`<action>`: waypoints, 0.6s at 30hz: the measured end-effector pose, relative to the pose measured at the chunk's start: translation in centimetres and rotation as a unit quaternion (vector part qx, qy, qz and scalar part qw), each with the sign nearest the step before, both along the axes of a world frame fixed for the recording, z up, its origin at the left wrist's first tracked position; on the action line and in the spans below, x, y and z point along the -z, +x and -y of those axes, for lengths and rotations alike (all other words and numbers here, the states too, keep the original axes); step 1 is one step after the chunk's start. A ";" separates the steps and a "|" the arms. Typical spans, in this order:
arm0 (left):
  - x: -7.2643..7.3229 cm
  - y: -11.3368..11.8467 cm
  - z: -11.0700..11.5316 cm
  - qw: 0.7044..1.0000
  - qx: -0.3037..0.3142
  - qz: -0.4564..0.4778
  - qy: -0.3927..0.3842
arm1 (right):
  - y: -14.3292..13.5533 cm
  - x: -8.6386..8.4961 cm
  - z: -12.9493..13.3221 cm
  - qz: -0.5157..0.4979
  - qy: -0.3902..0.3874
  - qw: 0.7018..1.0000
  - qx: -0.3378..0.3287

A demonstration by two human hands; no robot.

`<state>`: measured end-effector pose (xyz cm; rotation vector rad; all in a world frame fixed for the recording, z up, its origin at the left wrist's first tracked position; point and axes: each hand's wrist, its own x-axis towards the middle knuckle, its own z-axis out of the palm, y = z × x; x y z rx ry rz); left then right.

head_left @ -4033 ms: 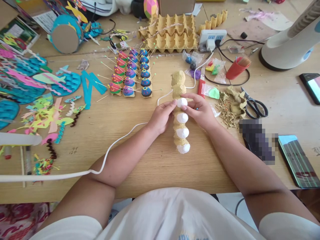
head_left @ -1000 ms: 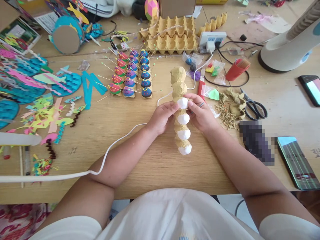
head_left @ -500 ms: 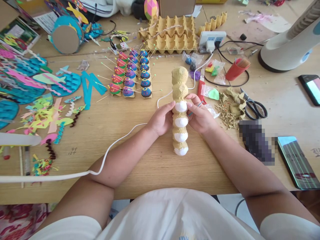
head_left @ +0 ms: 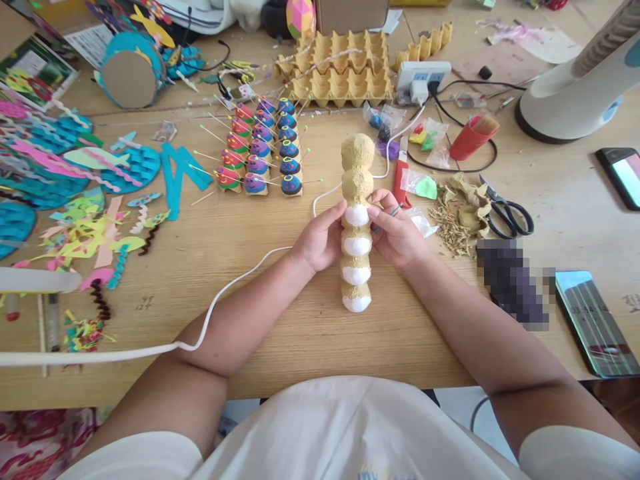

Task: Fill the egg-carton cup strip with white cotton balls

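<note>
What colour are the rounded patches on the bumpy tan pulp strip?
White rounded patches, clearest in the head view.

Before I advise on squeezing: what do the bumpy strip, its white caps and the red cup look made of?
Bumpy strip: probably molded paper pulp, matte; its tan surface is rough and grainy.
White caps: perhaps soft clay or thick paint; smooth, even white, so the look leaves it open.
Red cup: likely plastic, possibly card; smooth, uniformly red wall.
</note>
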<state>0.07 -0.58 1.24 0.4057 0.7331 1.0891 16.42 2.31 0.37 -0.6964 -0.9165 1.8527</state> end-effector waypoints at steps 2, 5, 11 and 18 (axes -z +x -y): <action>-0.1 0.1 0.0 1.000 0.002 -0.002 0.005 | 0.0 -0.1 0.0 0.007 0.001 1.000 0.003; 0.1 0.1 0.0 1.000 -0.010 -0.016 0.010 | -0.1 -0.2 0.1 0.014 0.011 1.000 0.005; 0.7 -0.1 -0.3 0.998 -0.035 -0.044 0.008 | -0.4 -0.3 0.3 0.033 0.035 0.999 0.013; -0.2 0.1 -0.1 1.000 -0.017 -0.005 0.024 | -0.5 -0.2 0.1 0.020 0.025 0.999 0.023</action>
